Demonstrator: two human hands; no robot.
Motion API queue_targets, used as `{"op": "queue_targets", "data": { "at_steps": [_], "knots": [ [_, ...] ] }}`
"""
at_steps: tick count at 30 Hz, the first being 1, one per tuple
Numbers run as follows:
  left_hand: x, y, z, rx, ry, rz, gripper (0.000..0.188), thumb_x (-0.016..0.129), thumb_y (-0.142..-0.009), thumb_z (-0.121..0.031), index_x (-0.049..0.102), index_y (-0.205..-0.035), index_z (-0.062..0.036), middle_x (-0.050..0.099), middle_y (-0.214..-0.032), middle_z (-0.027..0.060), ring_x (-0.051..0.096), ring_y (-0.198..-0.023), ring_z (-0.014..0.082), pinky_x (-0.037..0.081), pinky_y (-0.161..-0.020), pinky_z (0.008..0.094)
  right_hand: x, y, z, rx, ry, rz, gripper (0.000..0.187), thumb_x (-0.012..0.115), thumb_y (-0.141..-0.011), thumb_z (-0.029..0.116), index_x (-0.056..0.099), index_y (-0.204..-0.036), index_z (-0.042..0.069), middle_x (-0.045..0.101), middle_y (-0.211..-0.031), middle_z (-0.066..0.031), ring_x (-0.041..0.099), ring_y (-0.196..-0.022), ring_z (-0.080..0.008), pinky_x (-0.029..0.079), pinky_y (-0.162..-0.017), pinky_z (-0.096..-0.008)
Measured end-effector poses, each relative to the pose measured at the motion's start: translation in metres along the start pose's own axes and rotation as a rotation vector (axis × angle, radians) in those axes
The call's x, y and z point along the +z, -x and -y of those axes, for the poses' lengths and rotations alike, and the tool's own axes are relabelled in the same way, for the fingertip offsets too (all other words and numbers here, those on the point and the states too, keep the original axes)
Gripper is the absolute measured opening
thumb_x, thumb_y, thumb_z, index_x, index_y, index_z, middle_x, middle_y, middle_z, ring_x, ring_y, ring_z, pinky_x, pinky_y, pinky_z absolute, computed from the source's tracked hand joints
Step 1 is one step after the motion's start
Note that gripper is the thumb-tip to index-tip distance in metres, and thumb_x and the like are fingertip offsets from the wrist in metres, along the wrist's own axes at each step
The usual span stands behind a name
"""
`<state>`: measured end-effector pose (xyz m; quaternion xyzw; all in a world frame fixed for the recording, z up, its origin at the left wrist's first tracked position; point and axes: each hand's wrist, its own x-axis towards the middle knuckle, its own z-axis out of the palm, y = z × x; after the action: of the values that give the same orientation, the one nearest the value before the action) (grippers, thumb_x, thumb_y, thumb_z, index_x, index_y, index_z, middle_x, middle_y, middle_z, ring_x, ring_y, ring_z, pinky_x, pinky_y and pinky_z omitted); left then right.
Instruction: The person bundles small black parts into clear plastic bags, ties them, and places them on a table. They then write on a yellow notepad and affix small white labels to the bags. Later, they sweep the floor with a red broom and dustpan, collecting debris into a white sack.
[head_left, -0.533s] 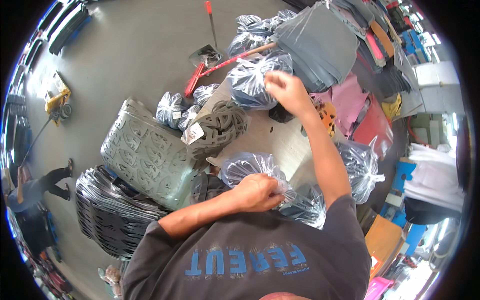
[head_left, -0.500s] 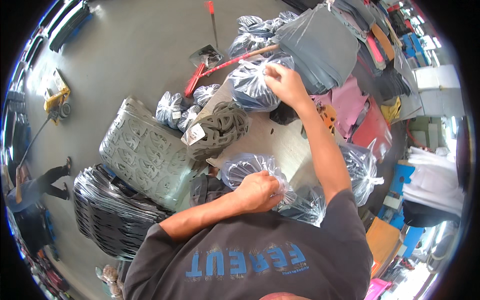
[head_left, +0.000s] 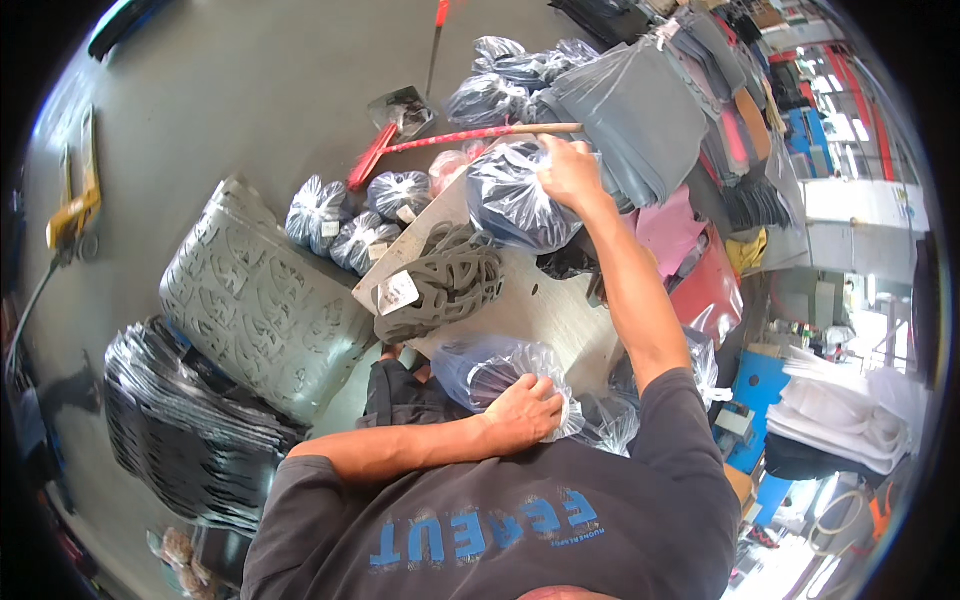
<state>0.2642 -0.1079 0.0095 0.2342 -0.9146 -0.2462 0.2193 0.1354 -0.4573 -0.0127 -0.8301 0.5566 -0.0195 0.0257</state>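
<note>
1. Left hand (head_left: 525, 408): close to the chest, fingers curled in around bunched plastic of the near bag (head_left: 480, 360). A firm hold, by the look of it.
2. Near bag: clear film over dark contents, at the near edge of the pale board (head_left: 560, 305). Another clear bag (head_left: 606, 422) lies just right of the left hand; worth checking that no fold of its film gets caught in the same grip.
3. Right hand (head_left: 572, 175): arm stretched out, hand at the upper right of the far bag (head_left: 515, 205), fingers bent in, not spread. Fingertips hidden against shiny plastic; cannot tell whether they pinch the film or only rest on it.
4. Far bag: round, dark contents, on the far part of the board. Its pleats run toward the right hand. Gathering all the pleats together should hold better than pinching one thin fold, which could tear.
5. Broom handle (head_left: 470, 136) passes right behind the far bag, grey sheets (head_left: 640, 120) beyond it. Judgement: small, slow wrist moves here, lest the handle be knocked.
6. Grey cut-out roll (head_left: 470, 280), white label (head_left: 397, 291) on it, sits left of the gap between both bags. Best to hold the left forearm clear of it.
</note>
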Motion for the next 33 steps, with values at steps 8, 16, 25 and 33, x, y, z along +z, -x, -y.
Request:
{"op": "queue_targets", "data": {
  "at_steps": [8, 16, 25, 33],
  "knots": [
    [0.006, 0.007, 0.012, 0.041, 0.061, -0.005, 0.016, 0.063, -0.085, -0.025, 0.072, -0.093, -0.0138, 0.062, -0.104, 0.0025, 0.054, -0.105, 0.0234, 0.042, -0.087, 0.0363, 0.009, -0.021, 0.01, 0.034, 0.249, 0.174, 0.029, 0.065, -0.092, 0.028, 0.078, -0.112, 0.012, 0.076, -0.108, -0.0129, 0.069, -0.106, -0.0327, 0.053, -0.091, -0.0497],
    [0.004, 0.005, 0.013, 0.041, 0.085, -0.01, 0.016, 0.063, -0.086, -0.025, 0.071, -0.092, -0.0138, 0.062, -0.102, 0.0024, 0.055, -0.104, 0.0235, 0.042, -0.087, 0.0372, 0.026, 0.015, -0.05, 0.623, -1.626, -0.67, 0.017, 0.066, -0.102, 0.016, 0.071, -0.105, 0.0, 0.07, -0.088, -0.0065, 0.063, -0.08, -0.0136, 0.051, -0.075, -0.0277],
    [0.01, 0.004, 0.011, 0.036, 0.104, -0.108, 0.012, 0.064, -0.081, -0.024, 0.069, -0.089, -0.0163, 0.059, -0.098, 0.0017, 0.054, -0.103, 0.025, 0.043, -0.085, 0.038, -0.035, 0.141, -0.094, 0.612, -1.932, -0.724, 0.022, 0.066, -0.104, 0.02, 0.066, -0.109, -0.002, 0.057, -0.077, -0.0021, 0.055, -0.074, -0.0139, 0.049, -0.073, -0.0304],
    [0.003, 0.003, 0.018, 0.213, 0.156, -0.128, 0.026, 0.066, -0.076, -0.026, 0.071, -0.1, -0.0155, 0.06, -0.098, 0.0009, 0.055, -0.099, 0.0256, 0.043, -0.08, 0.04, -0.108, 0.218, -0.079, 0.495, -1.752, -0.69, 0.029, 0.067, -0.103, 0.025, 0.067, -0.11, -0.003, 0.051, -0.071, -0.0007, 0.058, -0.082, -0.0189, 0.049, -0.082, -0.0338]
  ]
}}
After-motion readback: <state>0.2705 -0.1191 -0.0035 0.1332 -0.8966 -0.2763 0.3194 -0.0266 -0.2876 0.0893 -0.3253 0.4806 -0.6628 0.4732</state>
